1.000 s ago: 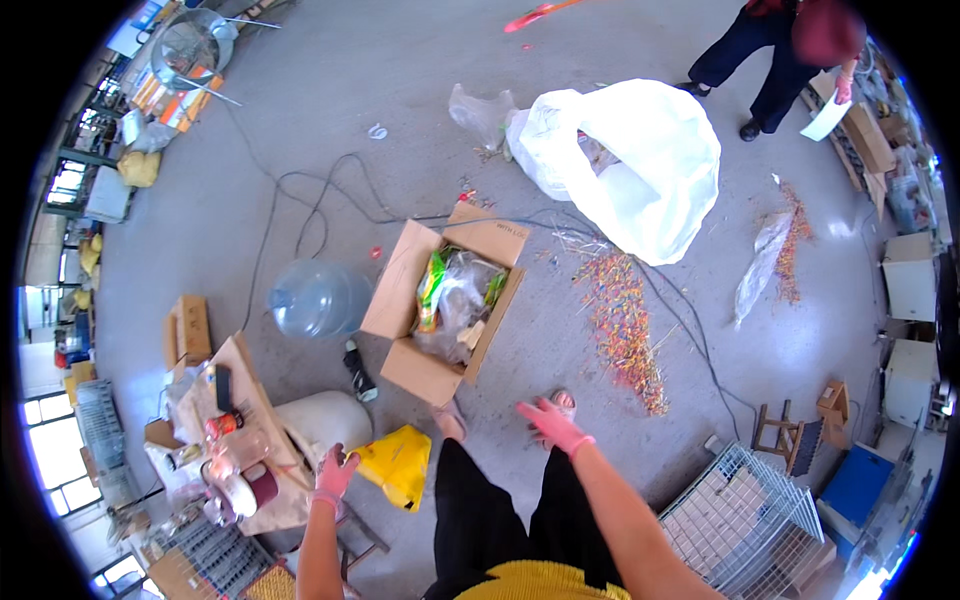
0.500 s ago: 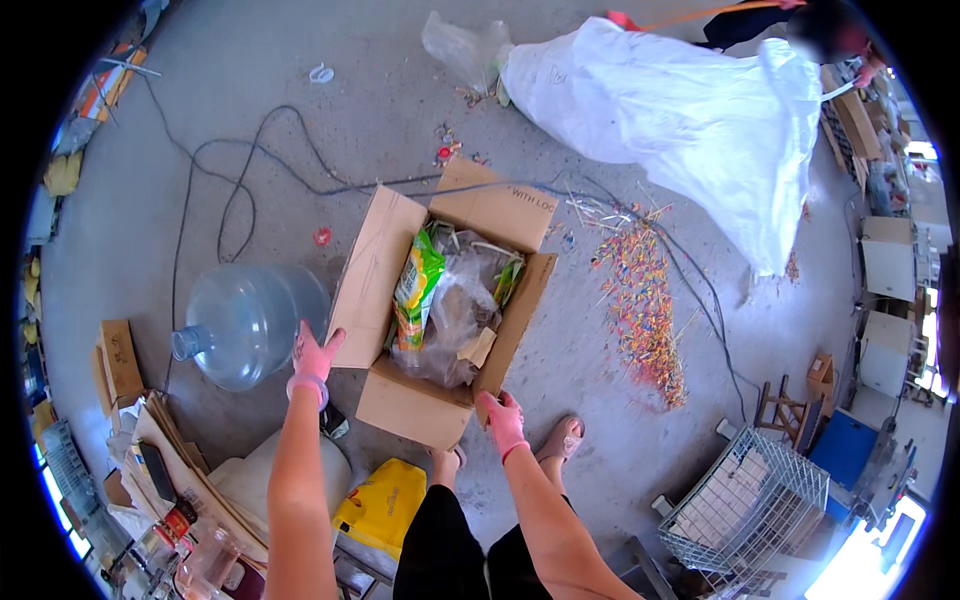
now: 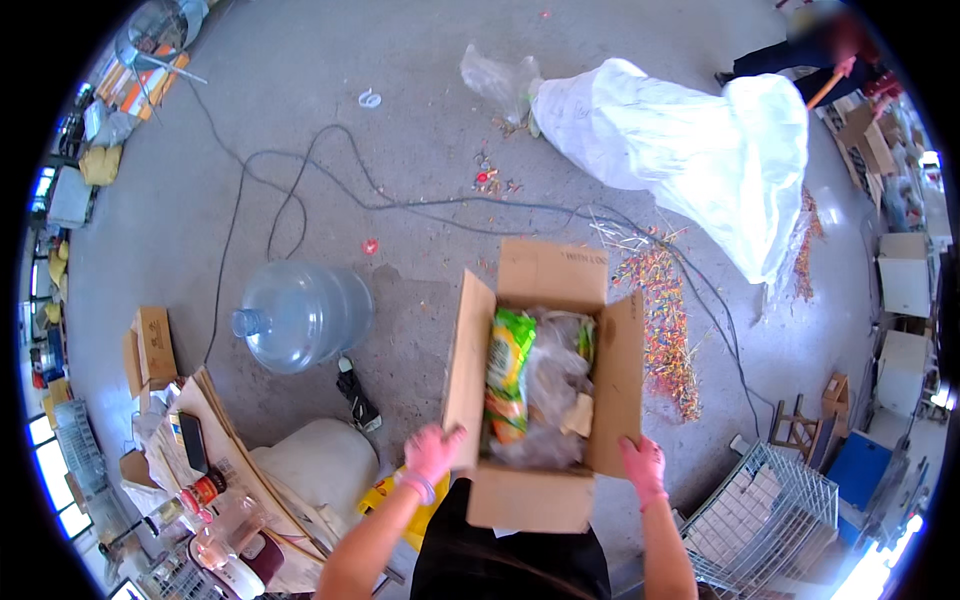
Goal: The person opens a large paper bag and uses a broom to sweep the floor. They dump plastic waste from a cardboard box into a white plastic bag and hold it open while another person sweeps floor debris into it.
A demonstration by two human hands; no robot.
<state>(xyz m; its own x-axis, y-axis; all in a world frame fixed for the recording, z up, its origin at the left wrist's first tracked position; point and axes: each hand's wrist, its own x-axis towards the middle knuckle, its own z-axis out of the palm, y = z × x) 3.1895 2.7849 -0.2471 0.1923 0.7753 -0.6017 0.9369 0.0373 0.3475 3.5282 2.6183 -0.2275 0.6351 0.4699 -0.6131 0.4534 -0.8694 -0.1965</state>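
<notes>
Box (image 3: 530,500) of cardboard, top flaps open, is held before the person's black trousers (image 3: 510,570), a hand at either side. The left hand (image 3: 434,454) has its grip clamped on the box's left flap; the right hand (image 3: 643,463) has its grip clamped on the right flap. Inside the box, a green-and-orange packet (image 3: 510,365) lies along the left wall beside crumpled clear plastic bags (image 3: 553,375). Left of the box's near end, a yellow bag (image 3: 420,518) shows partly behind the left forearm. Farther left of the box, a counter (image 3: 228,440) carries a dark phone (image 3: 192,442); right of the box sits a wire basket (image 3: 765,515). A clear water jug (image 3: 305,315) lies on its side on the floor left of the box. Multicoloured bits (image 3: 665,340) litter the floor beyond the box's right flap. A dark cable (image 3: 470,200) winds across the floor beyond the box. Farther beyond the box, to its right, lies a large white sack (image 3: 670,130), with another person (image 3: 790,60) past it.
</notes>
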